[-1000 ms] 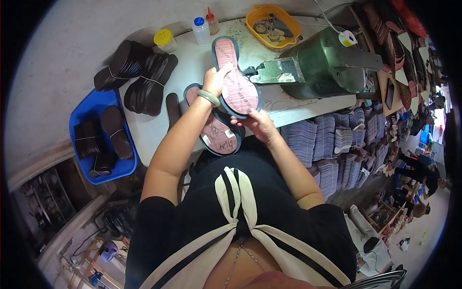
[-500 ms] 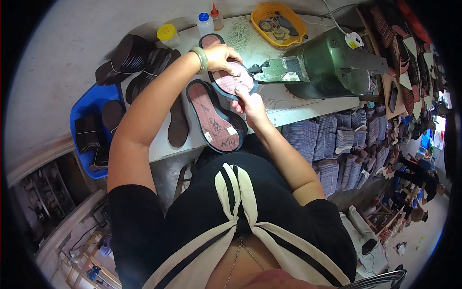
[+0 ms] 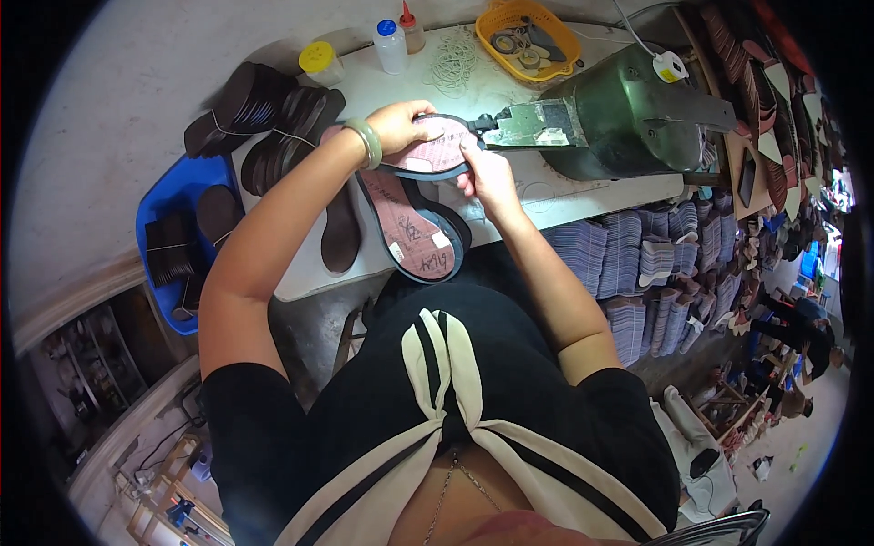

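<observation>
A pink insole with a dark edge lies under the working end of a green sewing machine. My left hand, with a bangle at the wrist, grips the insole from above. My right hand pinches its near edge beside the machine's arm, thumb on top. Both hands are closed on this one insole. Just nearer to me, a stack of similar pink insoles rests at the table's edge, with handwriting and small white labels on the top one.
The white table carries tied bundles of dark soles, a yellow-lidded jar, a blue-capped bottle and a yellow basket. A blue bin stands left. Stacked grey insoles fill the right side.
The insole has turned at the machine, its far end swinging from away to the left. My left hand has shifted left and nearer; my right hand moved slightly with the edge.
</observation>
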`<state>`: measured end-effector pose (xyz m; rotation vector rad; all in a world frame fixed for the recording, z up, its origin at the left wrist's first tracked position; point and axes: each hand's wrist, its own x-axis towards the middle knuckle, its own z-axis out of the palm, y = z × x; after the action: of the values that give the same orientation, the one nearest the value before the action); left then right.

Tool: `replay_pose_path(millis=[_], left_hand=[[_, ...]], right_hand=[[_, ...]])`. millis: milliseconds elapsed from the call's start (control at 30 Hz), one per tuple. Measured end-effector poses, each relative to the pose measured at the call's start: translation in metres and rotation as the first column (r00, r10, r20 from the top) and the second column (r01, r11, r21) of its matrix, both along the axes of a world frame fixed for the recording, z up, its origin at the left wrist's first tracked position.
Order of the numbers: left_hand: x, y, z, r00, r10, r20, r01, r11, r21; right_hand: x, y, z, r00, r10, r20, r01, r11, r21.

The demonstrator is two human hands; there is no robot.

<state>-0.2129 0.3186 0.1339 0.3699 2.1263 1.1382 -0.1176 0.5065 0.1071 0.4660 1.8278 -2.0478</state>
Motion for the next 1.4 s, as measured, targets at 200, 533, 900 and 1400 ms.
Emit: replay_pose_path(millis=[200,533,900,1400], left_hand=[[0.03,0.004,-0.016,0.96,0.28,0.006,-0.28,0.959,0.042],[0.063,0.026,-0.021,0.856,0.51,-0.077,-0.495,0.855,0.156],[0.073,0.047,-0.017,0.649,0.723,-0.239,-0.727,0.681,0.088],[0.052,0.066,-0.032,0.285,0.955,-0.082,-0.949,0.294,0.116]], right_hand=[[-0.001,0.002,0.007,1.0,-0.017,0.017,0.016,0.997,0.075],[0.043,-0.004,-0.006,0.999,-0.039,-0.017,0.034,0.976,-0.216],[0.112,0.009,0.023,0.866,0.42,0.271,0.006,0.535,-0.845],[0.081,0.026,0.04,0.97,-0.065,0.232,0.156,0.903,-0.401]])
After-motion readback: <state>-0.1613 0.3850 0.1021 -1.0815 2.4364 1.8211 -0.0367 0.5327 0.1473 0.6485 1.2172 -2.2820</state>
